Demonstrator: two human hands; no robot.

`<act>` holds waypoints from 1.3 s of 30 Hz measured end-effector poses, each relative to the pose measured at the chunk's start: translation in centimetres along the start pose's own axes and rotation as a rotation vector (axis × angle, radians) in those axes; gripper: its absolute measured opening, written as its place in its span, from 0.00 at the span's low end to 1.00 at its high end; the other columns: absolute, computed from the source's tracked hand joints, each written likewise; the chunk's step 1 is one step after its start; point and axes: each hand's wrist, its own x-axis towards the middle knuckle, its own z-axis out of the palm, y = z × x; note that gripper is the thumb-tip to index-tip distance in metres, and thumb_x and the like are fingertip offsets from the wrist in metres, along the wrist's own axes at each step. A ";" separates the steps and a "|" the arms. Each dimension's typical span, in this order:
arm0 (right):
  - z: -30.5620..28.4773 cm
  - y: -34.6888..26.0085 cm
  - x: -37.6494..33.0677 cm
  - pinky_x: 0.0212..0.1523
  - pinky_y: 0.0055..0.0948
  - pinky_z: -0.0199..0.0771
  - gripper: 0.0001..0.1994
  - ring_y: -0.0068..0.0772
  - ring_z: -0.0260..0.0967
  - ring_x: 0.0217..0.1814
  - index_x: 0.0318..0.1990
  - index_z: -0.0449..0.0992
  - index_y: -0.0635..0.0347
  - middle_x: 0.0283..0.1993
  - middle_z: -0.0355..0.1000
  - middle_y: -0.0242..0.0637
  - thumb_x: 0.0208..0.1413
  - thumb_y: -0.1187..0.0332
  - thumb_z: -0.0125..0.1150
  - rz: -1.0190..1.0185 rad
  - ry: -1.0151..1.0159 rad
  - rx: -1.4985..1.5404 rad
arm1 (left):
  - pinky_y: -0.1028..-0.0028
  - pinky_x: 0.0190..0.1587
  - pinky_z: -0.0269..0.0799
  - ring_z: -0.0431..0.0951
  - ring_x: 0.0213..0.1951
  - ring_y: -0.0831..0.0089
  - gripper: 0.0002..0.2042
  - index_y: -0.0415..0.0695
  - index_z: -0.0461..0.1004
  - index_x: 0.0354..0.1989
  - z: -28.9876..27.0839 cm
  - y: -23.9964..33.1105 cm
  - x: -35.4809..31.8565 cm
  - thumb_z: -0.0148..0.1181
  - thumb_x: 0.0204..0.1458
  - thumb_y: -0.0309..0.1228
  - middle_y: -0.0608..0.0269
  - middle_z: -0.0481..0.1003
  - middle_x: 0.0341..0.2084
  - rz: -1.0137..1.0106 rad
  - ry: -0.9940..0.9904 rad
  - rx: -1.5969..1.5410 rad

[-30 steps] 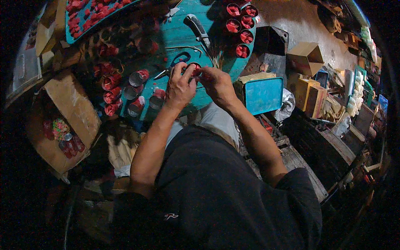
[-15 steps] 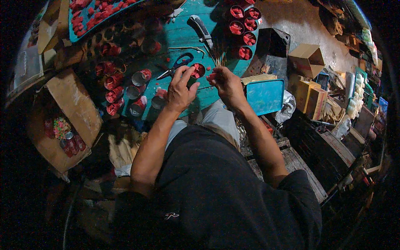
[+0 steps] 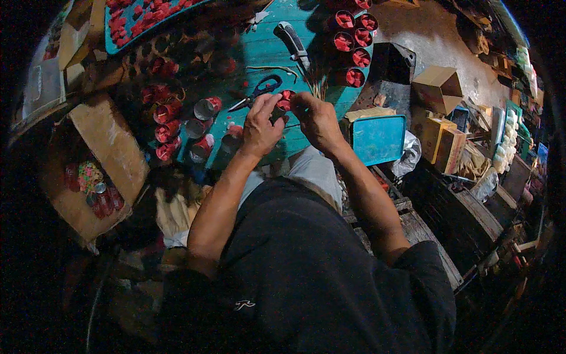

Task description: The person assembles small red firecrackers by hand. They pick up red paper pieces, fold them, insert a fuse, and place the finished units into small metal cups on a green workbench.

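Both arms reach forward over the blue worktop (image 3: 268,56). The left hand (image 3: 260,125) and right hand (image 3: 316,120) meet, fingers pinched on one small red tube (image 3: 285,101).

A teal-painted wooden table (image 3: 268,50) fills the twelve o'clock area, its planks worn and scuffed. At two o'clock lies a bare earthen floor (image 3: 439,41) under warm light. Cardboard boxes (image 3: 439,127) stack at three o'clock beside a dark wooden bench (image 3: 466,218). A flattened cardboard sheet (image 3: 109,144) sits at nine o'clock. The edges fall into deep shadow.
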 end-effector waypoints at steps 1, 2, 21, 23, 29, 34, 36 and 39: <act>0.1 0.3 -0.1 0.40 0.49 0.74 0.10 0.57 0.76 0.41 0.46 0.79 0.58 0.38 0.78 0.48 0.56 0.73 0.64 -0.103 0.037 -0.106 | 0.61 0.56 0.76 0.78 0.52 0.50 0.27 0.41 0.74 0.59 -0.1 0.0 -0.1 0.68 0.46 0.23 0.49 0.75 0.52 0.004 0.002 -0.004; 0.4 1.0 -0.2 0.41 0.48 0.73 0.11 0.55 0.75 0.42 0.46 0.80 0.57 0.39 0.77 0.47 0.56 0.73 0.64 -0.206 0.075 -0.211 | 0.61 0.56 0.75 0.78 0.52 0.50 0.26 0.41 0.74 0.59 -0.2 0.0 -0.2 0.69 0.47 0.24 0.48 0.75 0.52 0.008 0.004 -0.007; 2.1 2.8 -0.6 0.43 0.45 0.74 0.09 0.50 0.73 0.43 0.41 0.85 0.55 0.41 0.74 0.44 0.54 0.65 0.72 -0.117 0.129 -0.259 | 0.60 0.48 0.77 0.81 0.45 0.50 0.11 0.38 0.80 0.46 -0.2 0.5 1.3 0.66 0.56 0.27 0.48 0.79 0.42 0.073 0.076 0.059; 2.2 3.0 -0.7 0.43 0.45 0.74 0.13 0.49 0.73 0.42 0.45 0.84 0.57 0.41 0.74 0.44 0.53 0.63 0.73 -0.108 0.147 -0.223 | 0.60 0.47 0.77 0.81 0.44 0.50 0.10 0.38 0.80 0.45 -0.2 0.5 1.3 0.65 0.56 0.27 0.48 0.79 0.41 0.064 0.070 0.048; 1.1 2.5 -0.4 0.50 0.44 0.75 0.33 0.52 0.73 0.52 0.62 0.69 0.62 0.53 0.71 0.47 0.48 0.65 0.75 -0.046 0.020 -0.059 | 0.57 0.49 0.76 0.80 0.44 0.48 0.12 0.36 0.79 0.46 -0.2 0.8 1.3 0.62 0.56 0.28 0.46 0.79 0.42 -0.016 0.085 0.019; 2.9 4.4 -0.2 0.57 0.44 0.74 0.37 0.56 0.71 0.59 0.64 0.64 0.61 0.59 0.67 0.51 0.44 0.69 0.76 -0.091 -0.038 0.012 | 0.59 0.55 0.75 0.81 0.49 0.48 0.16 0.37 0.79 0.50 0.5 -0.1 1.8 0.63 0.56 0.32 0.45 0.80 0.48 -0.093 0.042 0.057; 3.6 4.7 -0.1 0.56 0.44 0.76 0.36 0.55 0.73 0.57 0.61 0.66 0.61 0.56 0.70 0.49 0.42 0.73 0.76 -0.063 0.011 0.024 | 0.60 0.57 0.74 0.81 0.51 0.49 0.17 0.38 0.79 0.52 0.7 -0.5 2.1 0.63 0.56 0.33 0.45 0.80 0.49 -0.141 -0.007 0.029; 3.5 4.2 -0.9 0.55 0.42 0.78 0.34 0.52 0.76 0.54 0.60 0.67 0.61 0.53 0.73 0.47 0.42 0.76 0.75 -0.084 0.078 0.027 | 0.63 0.57 0.74 0.82 0.51 0.55 0.18 0.38 0.79 0.52 0.6 0.1 2.0 0.63 0.57 0.34 0.47 0.81 0.48 -0.207 -0.070 -0.056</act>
